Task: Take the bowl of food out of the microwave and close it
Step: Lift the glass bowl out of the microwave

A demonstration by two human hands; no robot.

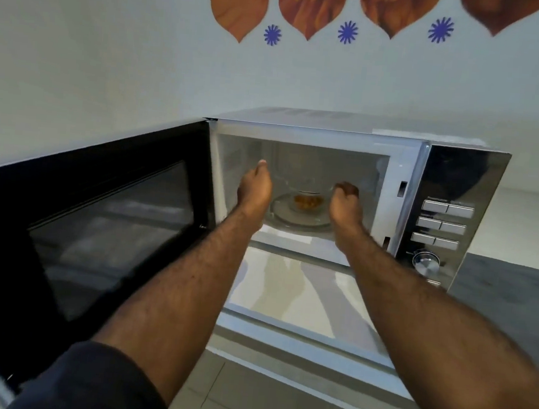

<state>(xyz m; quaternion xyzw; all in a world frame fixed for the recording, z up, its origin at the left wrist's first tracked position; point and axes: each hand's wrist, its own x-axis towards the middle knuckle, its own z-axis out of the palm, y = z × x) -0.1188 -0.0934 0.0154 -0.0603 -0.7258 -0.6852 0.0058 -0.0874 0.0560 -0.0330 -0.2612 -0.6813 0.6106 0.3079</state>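
The white microwave (pixel 404 170) stands open, its black door (pixel 90 221) swung out to the left. Inside, a clear glass bowl (pixel 302 187) with yellow-brown food (pixel 307 202) sits on the glass turntable (pixel 302 222). Both my arms reach into the cavity. My left hand (pixel 254 190) presses on the bowl's left side with the thumb up and the fingers hidden behind it. My right hand (pixel 345 201) has its fingers curled over the bowl's right rim.
The control panel (pixel 446 219) with buttons and a dial (pixel 426 262) is at the microwave's right. A grey countertop (pixel 514 300) extends to the right. A white wall with leaf stickers rises behind. Tiled floor shows below.
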